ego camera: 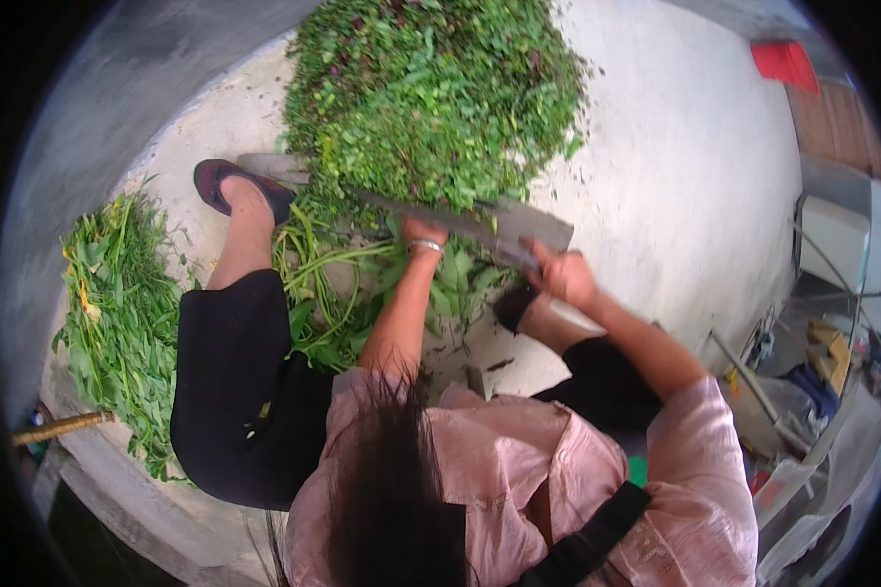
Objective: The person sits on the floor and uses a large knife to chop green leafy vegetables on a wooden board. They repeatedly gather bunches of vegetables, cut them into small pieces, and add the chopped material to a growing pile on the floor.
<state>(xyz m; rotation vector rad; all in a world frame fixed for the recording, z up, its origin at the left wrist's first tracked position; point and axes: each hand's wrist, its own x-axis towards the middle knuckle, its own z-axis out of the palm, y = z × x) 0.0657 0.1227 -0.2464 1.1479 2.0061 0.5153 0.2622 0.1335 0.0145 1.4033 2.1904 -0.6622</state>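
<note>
My right hand (564, 275) grips the handle of a long knife (462, 226). Its blade slants up and leftward, just beyond my left hand (423, 232), and looks slightly blurred. The left hand, with a bracelet at its wrist, is closed around leafy green stems (345, 257) that trail back between my legs; its fingertips are hidden behind the blade. Under the knife lies a grey cutting board (547, 222), mostly covered by greens. A large heap of chopped greens (433, 110), with purple bits in it, spreads beyond the board.
Uncut leafy greens (121, 323) are piled beside my left leg. A grey wall (103, 117) rises on the left. On the right are a red plastic object (784, 64), a metal pole (756, 389) and assorted clutter. A stick (62, 428) juts in at lower left.
</note>
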